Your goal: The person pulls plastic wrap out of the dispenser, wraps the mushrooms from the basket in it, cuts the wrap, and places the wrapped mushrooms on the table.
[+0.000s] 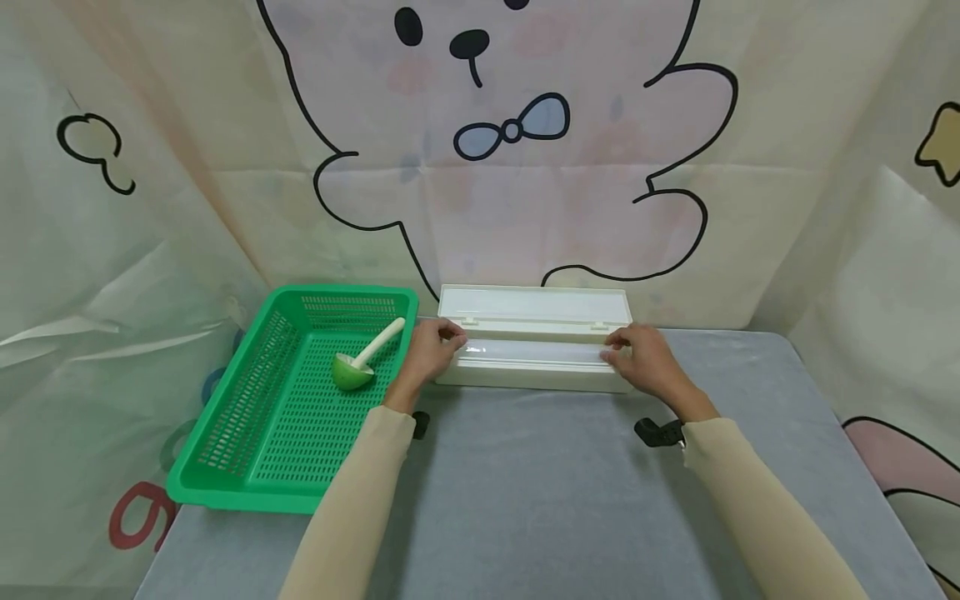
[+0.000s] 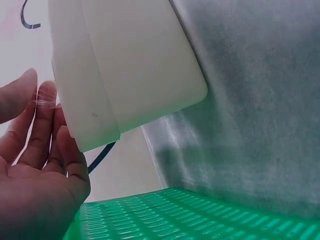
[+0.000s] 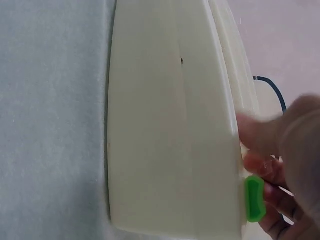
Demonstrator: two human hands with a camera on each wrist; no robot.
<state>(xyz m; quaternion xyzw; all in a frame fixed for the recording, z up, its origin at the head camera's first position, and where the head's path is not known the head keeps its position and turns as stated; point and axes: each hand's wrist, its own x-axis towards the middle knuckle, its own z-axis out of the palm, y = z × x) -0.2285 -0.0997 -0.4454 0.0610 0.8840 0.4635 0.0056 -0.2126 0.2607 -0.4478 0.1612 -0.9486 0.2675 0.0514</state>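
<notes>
Left hand (image 1: pixel 430 353): thumb and fingers pinching clear film (image 2: pixel 46 104), at left end of box (image 1: pixel 532 379). Right hand (image 1: pixel 647 358): apparently pinching film too, at right end; green tab (image 3: pixel 255 199) beside its fingers. Box: white, between hands, long axis running left-right from one to other; neither hand nearer. Lid (image 1: pixel 536 300): raised, just beyond hands. Surface (image 1: pixel 540 492): grey, below hands. Basket (image 1: pixel 247 497): green, left of left hand, ladle (image 1: pixel 362 361) inside. Sheet (image 1: pixel 600 192): cartoon-printed, farthest, behind lid.
</notes>
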